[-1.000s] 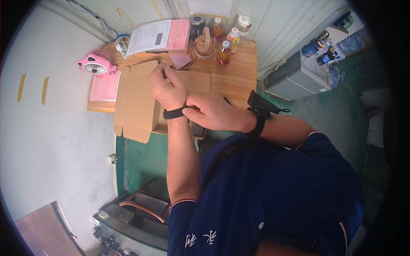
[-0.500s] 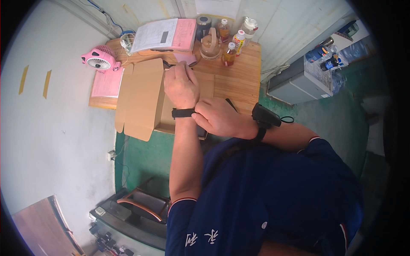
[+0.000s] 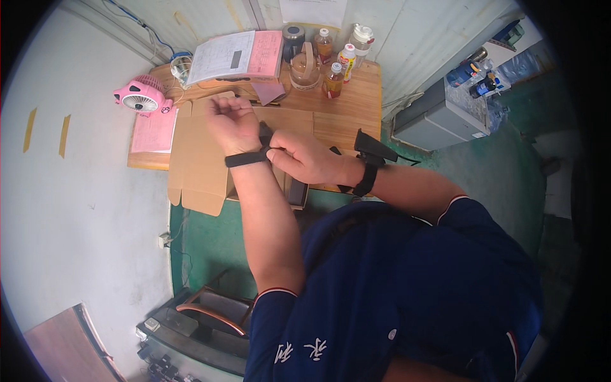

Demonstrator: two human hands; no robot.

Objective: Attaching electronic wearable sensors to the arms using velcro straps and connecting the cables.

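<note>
My left hand (image 3: pixel 234 124) is turned palm up above a cardboard box, its fingers loosely bent and holding nothing. Around that wrist runs a black strap (image 3: pixel 247 158). At the strap's inner side my right hand (image 3: pixel 305 156) pinches it between thumb and fingers. A small dark piece (image 3: pixel 265 134) shows between the two hands, partly hidden. My right wrist carries a second strap (image 3: pixel 366 178) with a black device (image 3: pixel 375 148) on it. The open cardboard box (image 3: pixel 200 153) lies under both hands, and a dark object (image 3: pixel 297 193) shows inside its near right corner.
On the wooden table (image 3: pixel 356 114) stand a pink fan (image 3: pixel 140 95), stacked papers (image 3: pixel 223 57), a lidded jug (image 3: pixel 304 71), a dark tumbler (image 3: pixel 293 41) and several drink bottles (image 3: pixel 332 81). A grey cabinet (image 3: pixel 433 118) is at the right, a chair (image 3: pixel 219 309) at the lower left.
My left hand has rolled from back up to palm up and shifted slightly left. The right hand stays at the left wrist's strap, its own wrist device tilted differently.
</note>
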